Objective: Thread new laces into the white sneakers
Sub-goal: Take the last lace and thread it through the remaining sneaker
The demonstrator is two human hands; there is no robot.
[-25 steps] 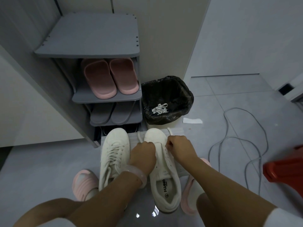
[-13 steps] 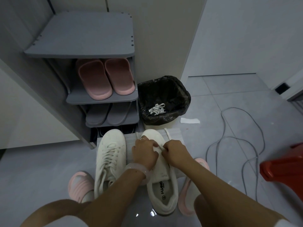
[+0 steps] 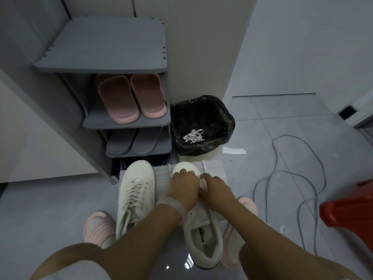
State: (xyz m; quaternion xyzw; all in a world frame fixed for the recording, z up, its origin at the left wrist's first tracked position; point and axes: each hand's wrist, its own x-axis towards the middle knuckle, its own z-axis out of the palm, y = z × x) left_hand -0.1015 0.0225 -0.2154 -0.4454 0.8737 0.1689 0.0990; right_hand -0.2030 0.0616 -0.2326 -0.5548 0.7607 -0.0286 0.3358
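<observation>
Two white sneakers stand toe-forward on a pale mat (image 3: 215, 167) on the floor. The left sneaker (image 3: 136, 190) is fully laced. Over the front of the right sneaker (image 3: 203, 237) both my hands meet. My left hand (image 3: 184, 188) is curled on the shoe's lace area, and my right hand (image 3: 216, 187) pinches a white lace (image 3: 203, 183) beside it. Loose lace ends (image 3: 204, 165) lie past the toe. My hands hide the eyelets.
A grey shoe rack (image 3: 125, 122) with pink slippers (image 3: 131, 98) stands ahead on the left. A black-lined bin (image 3: 201, 126) holds an old white lace. A grey cable (image 3: 286, 178) loops on the right floor beside a red stool (image 3: 349, 207). My feet wear pink slippers (image 3: 97, 227).
Both hands have shifted forward toward the toe of the right sneaker and drawn closer together. The camera view has tilted slightly.
</observation>
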